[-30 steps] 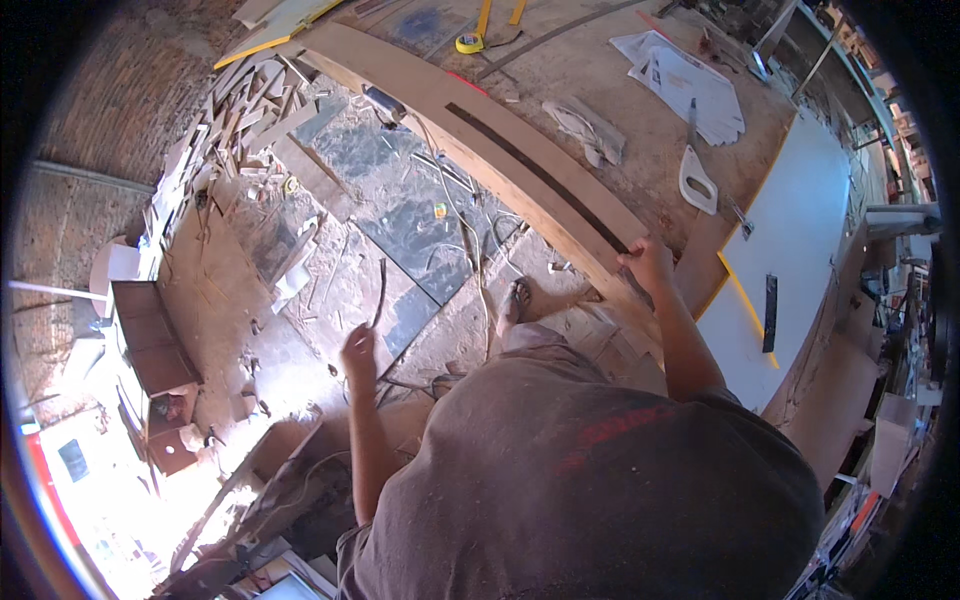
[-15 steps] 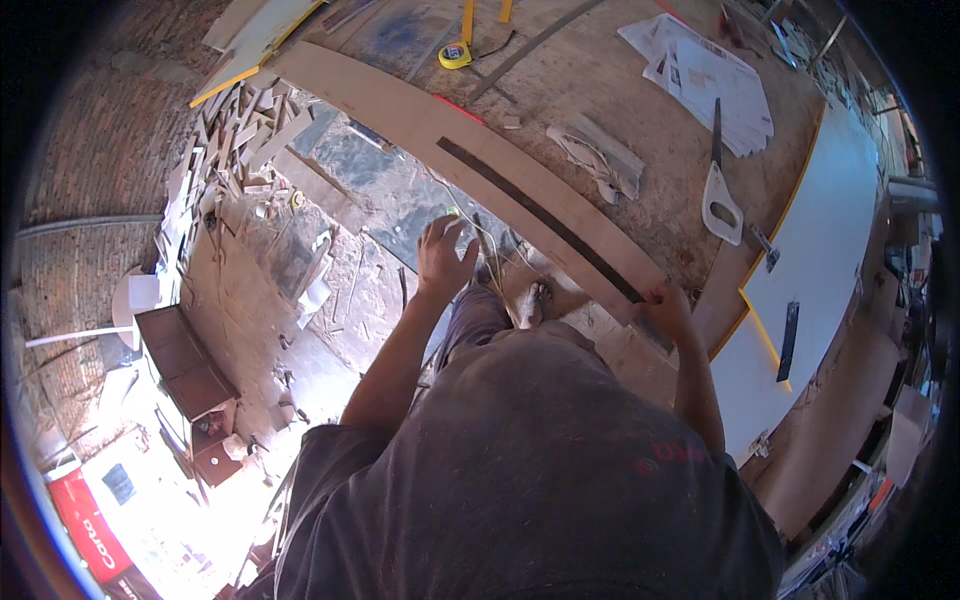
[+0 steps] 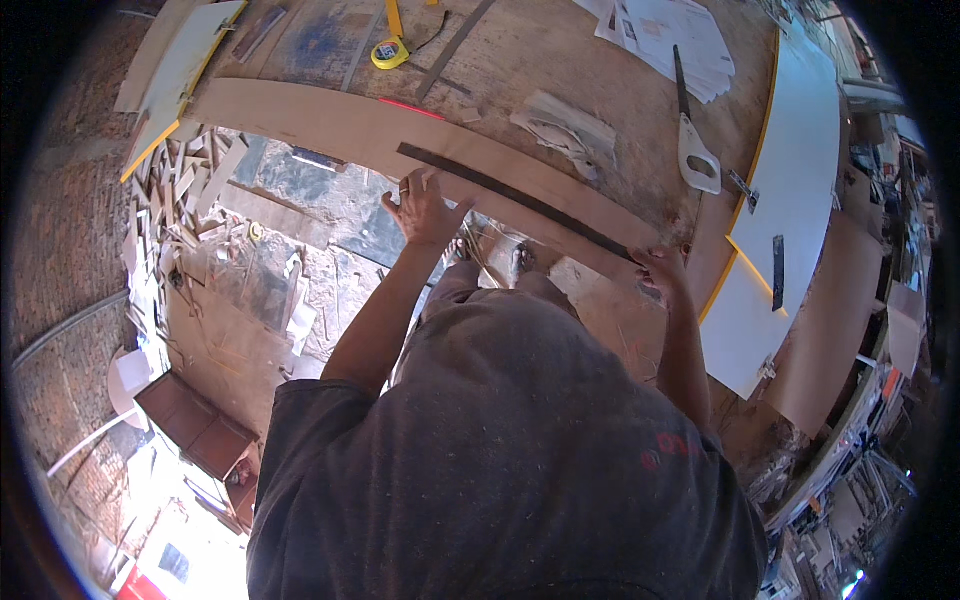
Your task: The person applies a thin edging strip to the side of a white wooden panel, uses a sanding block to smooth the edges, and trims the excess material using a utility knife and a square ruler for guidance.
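Observation:
A long, pale brown board (image 3: 300, 120) lies along the near edge of the worktable. On top of it rests a narrow dark strip (image 3: 515, 198), running slantwise from upper left to lower right. My right hand (image 3: 660, 272) is closed at the strip's right end, with the fingers at the board's near edge; the fingertips are partly hidden. My left hand (image 3: 422, 210) is at the board's near edge, close to the strip's left part. Its fingers are spread and hold nothing.
On the table are a yellow tape measure (image 3: 390, 53), a handsaw (image 3: 698, 160), papers (image 3: 665, 45), a crumpled pale piece (image 3: 565, 135) and a thin red stick (image 3: 412, 109). White panels with yellow edges (image 3: 790, 200) stand at right. Wood offcuts (image 3: 190, 185) pile on the floor at left.
My left hand has moved up from over the floor to the board's near edge. My right hand stays at the strip's right end. The whole view has shifted.

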### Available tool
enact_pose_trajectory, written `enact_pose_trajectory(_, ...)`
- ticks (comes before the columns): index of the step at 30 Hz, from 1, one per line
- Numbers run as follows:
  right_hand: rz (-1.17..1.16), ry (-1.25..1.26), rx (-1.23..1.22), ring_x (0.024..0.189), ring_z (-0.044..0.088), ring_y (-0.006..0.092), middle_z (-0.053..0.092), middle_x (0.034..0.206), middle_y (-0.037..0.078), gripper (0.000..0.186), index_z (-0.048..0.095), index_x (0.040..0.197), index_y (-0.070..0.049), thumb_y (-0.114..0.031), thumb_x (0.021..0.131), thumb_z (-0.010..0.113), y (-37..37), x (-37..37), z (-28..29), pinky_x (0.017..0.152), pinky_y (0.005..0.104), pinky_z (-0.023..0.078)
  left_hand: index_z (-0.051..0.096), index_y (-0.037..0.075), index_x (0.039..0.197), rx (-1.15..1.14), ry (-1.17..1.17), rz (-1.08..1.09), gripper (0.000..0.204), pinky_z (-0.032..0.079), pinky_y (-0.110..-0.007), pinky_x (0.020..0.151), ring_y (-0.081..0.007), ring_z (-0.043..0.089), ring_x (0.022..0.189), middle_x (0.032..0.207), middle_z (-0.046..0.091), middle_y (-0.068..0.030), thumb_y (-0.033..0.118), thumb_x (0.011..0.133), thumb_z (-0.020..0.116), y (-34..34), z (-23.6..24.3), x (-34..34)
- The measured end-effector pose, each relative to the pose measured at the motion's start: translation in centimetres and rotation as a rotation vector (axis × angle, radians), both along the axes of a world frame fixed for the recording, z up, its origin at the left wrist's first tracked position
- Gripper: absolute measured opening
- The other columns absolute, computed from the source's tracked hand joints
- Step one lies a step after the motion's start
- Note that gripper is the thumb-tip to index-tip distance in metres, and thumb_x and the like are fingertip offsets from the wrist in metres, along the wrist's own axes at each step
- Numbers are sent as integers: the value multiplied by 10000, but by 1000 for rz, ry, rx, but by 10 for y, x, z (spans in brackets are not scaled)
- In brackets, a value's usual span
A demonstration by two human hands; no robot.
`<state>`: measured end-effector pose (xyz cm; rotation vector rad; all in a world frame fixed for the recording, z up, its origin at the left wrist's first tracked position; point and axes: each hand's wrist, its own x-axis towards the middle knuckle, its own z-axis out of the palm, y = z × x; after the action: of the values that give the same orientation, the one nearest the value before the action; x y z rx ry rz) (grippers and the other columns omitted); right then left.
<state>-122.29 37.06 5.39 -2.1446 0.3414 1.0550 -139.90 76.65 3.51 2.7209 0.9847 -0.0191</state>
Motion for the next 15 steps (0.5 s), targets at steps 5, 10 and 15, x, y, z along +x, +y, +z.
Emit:
enact_pose_trajectory(5,-43,-2,109,699,691,130,682,769,27,345,704,1052,-33,-296,887,855,-1,-2,-19,559,260,509,506,42,1466,-95,57,103,1011,177,-713,1168,-274,352,1474,1474,445,-95,686,741,793,-12,2,9)
enact_pose_trajectory(10,47,89,96,860,727,151,736,920,42,303,705,1084,-67,-273,899,827,-1,14,-15,745,303,553,423,9,1522,-154,105,172,1130,164,-725,1179,-260,273,1516,1533,354,-76,711,717,793,-20,4,15)
enact_pose_trajectory(15,-30,131,308,947,729,171,742,1001,41,258,714,1099,-65,-236,922,793,-11,16,-4,863,335,553,389,5,1537,-169,122,227,1165,117,-742,1194,-257,235,1534,1538,333,-67,714,708,800,-23,3,20)
